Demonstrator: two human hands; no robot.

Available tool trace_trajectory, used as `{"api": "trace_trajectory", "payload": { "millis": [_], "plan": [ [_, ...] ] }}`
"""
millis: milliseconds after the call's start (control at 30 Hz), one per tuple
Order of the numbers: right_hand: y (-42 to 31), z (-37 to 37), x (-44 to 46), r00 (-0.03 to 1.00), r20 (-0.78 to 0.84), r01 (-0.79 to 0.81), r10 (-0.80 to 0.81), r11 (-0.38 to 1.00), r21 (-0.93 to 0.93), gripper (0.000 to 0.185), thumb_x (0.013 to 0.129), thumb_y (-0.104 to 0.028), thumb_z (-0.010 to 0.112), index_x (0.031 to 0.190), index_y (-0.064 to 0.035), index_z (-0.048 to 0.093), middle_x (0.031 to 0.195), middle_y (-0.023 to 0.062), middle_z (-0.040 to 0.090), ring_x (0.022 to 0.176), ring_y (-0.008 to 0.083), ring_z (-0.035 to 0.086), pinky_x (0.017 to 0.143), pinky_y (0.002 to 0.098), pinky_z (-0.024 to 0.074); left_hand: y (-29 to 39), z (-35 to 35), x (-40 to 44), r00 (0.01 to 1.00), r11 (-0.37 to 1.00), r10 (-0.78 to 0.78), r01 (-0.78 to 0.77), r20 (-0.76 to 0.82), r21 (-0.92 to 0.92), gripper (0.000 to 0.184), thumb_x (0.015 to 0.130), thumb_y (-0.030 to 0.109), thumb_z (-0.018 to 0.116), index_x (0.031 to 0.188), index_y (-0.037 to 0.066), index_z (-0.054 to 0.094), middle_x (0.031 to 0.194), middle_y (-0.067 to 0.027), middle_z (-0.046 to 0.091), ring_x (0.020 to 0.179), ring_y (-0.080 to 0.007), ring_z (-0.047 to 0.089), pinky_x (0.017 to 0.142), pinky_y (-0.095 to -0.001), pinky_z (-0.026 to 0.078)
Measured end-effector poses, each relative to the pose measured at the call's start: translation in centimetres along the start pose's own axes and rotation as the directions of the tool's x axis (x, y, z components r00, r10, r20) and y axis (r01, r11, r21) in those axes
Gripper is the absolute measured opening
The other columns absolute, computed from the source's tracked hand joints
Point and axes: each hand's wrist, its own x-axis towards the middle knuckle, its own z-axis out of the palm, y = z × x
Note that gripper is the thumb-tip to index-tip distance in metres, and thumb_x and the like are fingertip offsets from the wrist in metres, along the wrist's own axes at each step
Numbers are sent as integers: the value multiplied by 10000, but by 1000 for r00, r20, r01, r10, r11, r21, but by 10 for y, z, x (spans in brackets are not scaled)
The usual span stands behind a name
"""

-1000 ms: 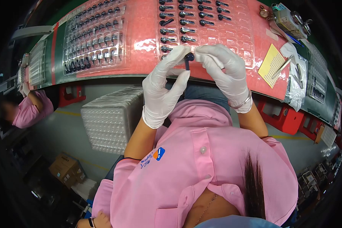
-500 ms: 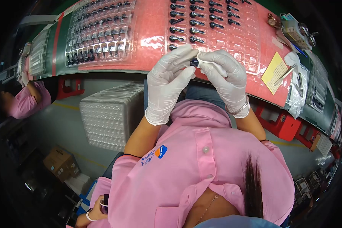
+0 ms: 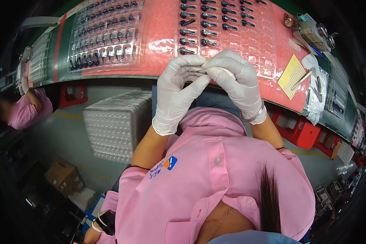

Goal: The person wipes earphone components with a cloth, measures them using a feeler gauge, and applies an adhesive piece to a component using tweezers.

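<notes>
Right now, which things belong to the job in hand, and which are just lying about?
Seemingly in the job:
- left hand and right hand, gloved, fingertips together
- dark pieces in the part-filled tray

Probably lying about:
- yellow sheet
- red stool
- cardboard box

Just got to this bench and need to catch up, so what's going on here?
A person in a pink shirt and white gloves has the fingertips of the left hand and right hand together at the table's near edge; anything between them is hidden. Beyond them, a clear tray holds small black stemmed pieces on its left side, with unfilled pockets towards the right. Another tray of dark pieces lies further left. A yellow sheet is off to the right.
</notes>
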Motion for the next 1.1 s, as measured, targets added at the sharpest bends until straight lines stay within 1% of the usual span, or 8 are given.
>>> {"api": "trace_trajectory", "payload": {
  "millis": [67, 167, 300, 467, 567, 667, 800, 1100],
  "plan": [
    [-3, -2, 1, 998, -10, -64, 65, 993, 95, 159, 897, -77, 653, 1019, 16, 690, 885, 44, 612, 772, 108, 586, 641, 208, 449, 1, 0, -1, 1000, 1000, -5, 5, 2, -29, 365, 844, -14, 700, 1173, 6, 544, 1085, -92, 634, 959, -119, 627, 809, -224, 507],
    [-15, -11, 3, 857, 143, -504, 495, 748, 433, 176, 906, -111, 651, 1023, 12, 698, 874, 48, 613, 718, 106, 572, 617, 210, 431, 0, -4, -3, 992, 988, -122, 124, 27, -92, 373, 852, 5, 699, 1183, 17, 529, 1077, -94, 638, 923, -115, 626, 788, -230, 510],
    [-11, -10, 1, 812, 144, -540, 566, 632, 556, 202, 923, -138, 635, 1053, 5, 695, 859, 52, 605, 667, 104, 555, 594, 210, 408, 0, -7, 1, 979, 954, -179, 198, 101, -225, 425, 844, -30, 671, 1231, 27, 504, 1053, -105, 648, 918, -158, 649, 780, -255, 542],
    [-9, -15, -6, 929, 28, -315, 368, 751, 580, 215, 900, -123, 650, 1065, 10, 686, 875, 69, 601, 716, 120, 567, 623, 232, 428, -1, -6, 2, 982, 953, -174, 187, 73, -239, 424, 856, -7, 662, 1242, 29, 490, 1057, -110, 648, 899, -164, 650, 776, -255, 543],
    [-11, -9, -3, 997, -36, 64, -66, 997, -48, 249, 852, -101, 680, 1070, 20, 672, 893, 89, 595, 771, 154, 570, 663, 266, 445, 2, -1, 3, 977, 945, -211, 213, 37, -247, 391, 846, 26, 691, 1195, 32, 515, 1005, -81, 628, 903, -126, 621, 770, -247, 515],
    [-18, -5, -8, 988, -19, -158, 156, 980, -119, 282, 797, -51, 679, 1068, 24, 658, 903, 111, 594, 812, 199, 571, 713, 292, 454, 20, 4, 3, 967, 944, -233, 250, 98, -215, 361, 827, 5, 664, 1161, 30, 529, 993, -56, 617, 901, -103, 608, 804, -237, 501],
    [-14, -9, -7, 987, -39, -159, 156, 983, -92, 231, 829, -40, 673, 1057, -2, 668, 862, 79, 569, 768, 167, 539, 679, 280, 427, 6, -2, 7, 988, 985, -75, 95, 138, -146, 342, 832, 32, 667, 1151, 37, 544, 988, -36, 586, 929, -98, 586, 829, -219, 483],
    [-1, -8, -19, 985, -39, -167, 167, 986, 0, 203, 885, -47, 640, 1083, -3, 631, 832, 2, 510, 715, 95, 466, 628, 231, 386, -2, 1, 7, 981, 998, -58, 53, 186, 30, 359, 853, 71, 656, 1191, 39, 542, 965, -17, 587, 875, -84, 583, 829, -229, 487]
  ]
}}
